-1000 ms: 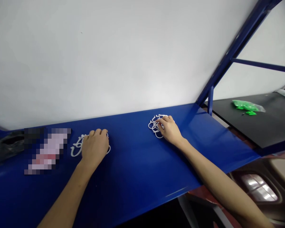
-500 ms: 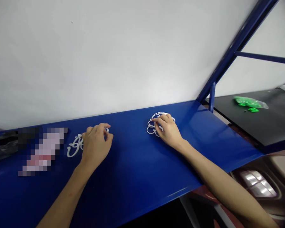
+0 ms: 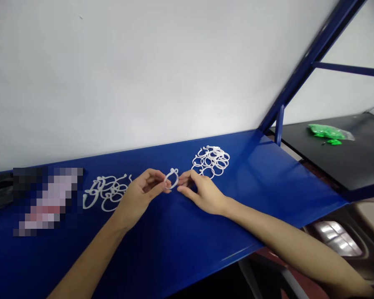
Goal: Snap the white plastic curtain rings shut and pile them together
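A white plastic curtain ring (image 3: 176, 179) with a small eyelet on top is held just above the blue tabletop, between my two hands. The fingertips of my left hand (image 3: 140, 193) pinch its left side. On its right side, my right hand (image 3: 205, 193) grips the edge with thumb and fingers closed together. Left of my left hand lies a loose pile of similar rings (image 3: 112, 185), several of which look open, partly covered by that hand. Behind my right hand, a second heap of closed-looking rings (image 3: 218, 153) rests near the wall.
The blue table (image 3: 187, 241) runs along a white wall. A blurred-out packet (image 3: 51, 199) and a black plastic bag (image 3: 0, 193) lie at the left. A blue metal frame (image 3: 296, 87) rises at right, beside a black table (image 3: 318, 158) with a bag of green pieces (image 3: 326, 131).
My left hand has moved right from the left pile and my right hand left from the right heap. They now meet mid-table around one curtain ring, and both piles show more fully.
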{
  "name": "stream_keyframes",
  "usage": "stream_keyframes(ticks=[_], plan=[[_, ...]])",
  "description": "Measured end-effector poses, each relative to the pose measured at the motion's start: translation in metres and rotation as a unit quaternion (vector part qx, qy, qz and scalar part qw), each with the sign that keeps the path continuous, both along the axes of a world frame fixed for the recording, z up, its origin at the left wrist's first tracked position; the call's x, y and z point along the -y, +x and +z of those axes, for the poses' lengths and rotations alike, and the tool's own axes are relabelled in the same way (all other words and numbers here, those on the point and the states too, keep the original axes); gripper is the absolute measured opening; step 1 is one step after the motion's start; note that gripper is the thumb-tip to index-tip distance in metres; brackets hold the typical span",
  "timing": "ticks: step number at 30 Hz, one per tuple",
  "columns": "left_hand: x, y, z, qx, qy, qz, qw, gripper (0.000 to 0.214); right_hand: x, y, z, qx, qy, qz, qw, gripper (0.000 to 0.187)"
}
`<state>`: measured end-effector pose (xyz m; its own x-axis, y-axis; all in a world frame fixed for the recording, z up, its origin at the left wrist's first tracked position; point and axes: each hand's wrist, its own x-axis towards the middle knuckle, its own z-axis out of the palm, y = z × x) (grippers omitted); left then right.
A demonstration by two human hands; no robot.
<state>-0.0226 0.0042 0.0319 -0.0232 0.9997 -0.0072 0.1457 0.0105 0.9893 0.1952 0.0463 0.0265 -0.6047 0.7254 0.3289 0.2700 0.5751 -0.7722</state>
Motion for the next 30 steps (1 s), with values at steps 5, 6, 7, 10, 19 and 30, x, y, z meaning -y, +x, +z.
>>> stream_keyframes(ticks=[5, 6, 7, 10, 19, 30], plan=[[0.003, 0.008, -0.004, 0.048, -0.043, -0.038, 0.997, 0.035, -0.001, -0.003, -0.003, -0.071, -0.072, -0.035, 0.994, 0.012], [0.003, 0.009, -0.005, 0.044, -0.047, -0.042, 0.997, 0.035, -0.001, -0.003, -0.003, -0.078, -0.076, -0.035, 0.993, 0.012], [0.003, 0.011, -0.005, 0.038, -0.047, -0.043, 0.997, 0.034, -0.001, -0.003, -0.004, -0.081, -0.076, -0.032, 0.993, 0.011], [0.004, 0.017, -0.007, 0.019, -0.038, -0.018, 0.999, 0.033, -0.002, -0.003, -0.005, -0.063, -0.041, -0.019, 0.997, 0.008], [0.009, 0.027, -0.011, -0.104, 0.063, 0.051, 0.991, 0.025, 0.004, 0.003, -0.007, -0.034, 0.105, 0.047, 0.993, 0.014], [0.002, 0.017, -0.007, -0.412, 0.247, 0.038, 0.876, 0.028, -0.018, 0.017, 0.002, 0.048, 0.227, -0.043, 0.972, 0.015]])
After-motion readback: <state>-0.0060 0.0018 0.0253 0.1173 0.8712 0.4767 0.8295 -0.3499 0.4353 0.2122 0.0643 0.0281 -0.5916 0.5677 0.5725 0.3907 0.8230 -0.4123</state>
